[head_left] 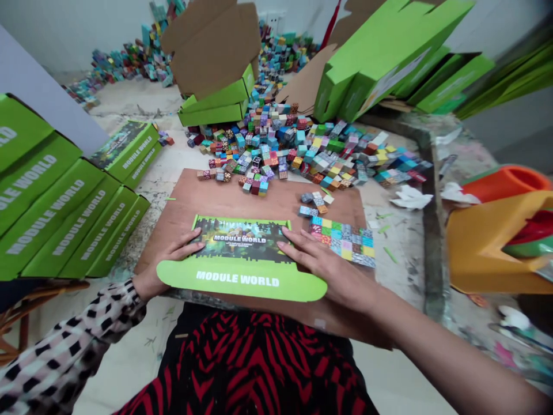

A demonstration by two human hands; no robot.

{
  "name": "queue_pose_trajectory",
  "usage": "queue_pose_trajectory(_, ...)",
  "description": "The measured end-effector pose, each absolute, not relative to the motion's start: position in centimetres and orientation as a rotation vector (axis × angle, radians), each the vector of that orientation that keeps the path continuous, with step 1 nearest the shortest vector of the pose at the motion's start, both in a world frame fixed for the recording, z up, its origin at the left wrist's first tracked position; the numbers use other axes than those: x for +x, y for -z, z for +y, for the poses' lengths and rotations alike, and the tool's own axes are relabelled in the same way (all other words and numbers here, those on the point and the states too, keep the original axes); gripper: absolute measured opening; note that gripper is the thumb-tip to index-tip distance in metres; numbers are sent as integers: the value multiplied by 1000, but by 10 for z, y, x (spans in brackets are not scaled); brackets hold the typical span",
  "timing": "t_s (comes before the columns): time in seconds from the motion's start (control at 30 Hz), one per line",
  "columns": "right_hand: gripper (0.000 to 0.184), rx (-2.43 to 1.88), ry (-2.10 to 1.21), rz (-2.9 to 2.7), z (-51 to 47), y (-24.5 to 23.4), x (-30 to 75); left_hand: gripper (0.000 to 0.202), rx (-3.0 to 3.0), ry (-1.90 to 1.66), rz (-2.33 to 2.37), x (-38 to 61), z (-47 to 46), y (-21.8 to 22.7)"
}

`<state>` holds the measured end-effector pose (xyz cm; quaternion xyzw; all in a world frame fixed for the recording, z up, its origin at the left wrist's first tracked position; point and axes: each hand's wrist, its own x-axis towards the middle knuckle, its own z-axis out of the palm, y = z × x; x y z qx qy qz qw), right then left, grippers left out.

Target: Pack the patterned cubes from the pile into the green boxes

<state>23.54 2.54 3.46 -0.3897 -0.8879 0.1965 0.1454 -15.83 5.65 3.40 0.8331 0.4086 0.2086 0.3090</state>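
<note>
Carton [242,282] green, printed MODULE WORLD | L hand [170,259], R hand [328,274] | fingers flat, spread on it

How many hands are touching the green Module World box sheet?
2. The left hand lies at the left edge of the printed panel of the green Module World box sheet, and the right hand lies at its right edge. Neither hand is hidden.

Brown board [268,202] on stained table [401,230]: green box [242,248], flat-laid cubes [341,242]

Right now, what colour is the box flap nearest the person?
The flap is lime green with white lettering; head view.
</note>
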Motion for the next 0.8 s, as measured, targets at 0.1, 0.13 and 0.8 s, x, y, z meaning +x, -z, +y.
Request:
queue_pose_trajectory(0.1, 55, -1079, -707, -2459, 28, -44, 243, 39, 2139, -555, 1111, -154, 55, -54)
queue_pose_trajectory(0.13, 50, -1055, -729, -2407, 30, -46, 243, 39, 2120, -556, 1107, -154, 57, -60)
queue_pose_trajectory(0.8, 31, -1245, -733, -1133, 93, -18, 155, 57, 1179, -1586, 1169, -60, 114, -5)
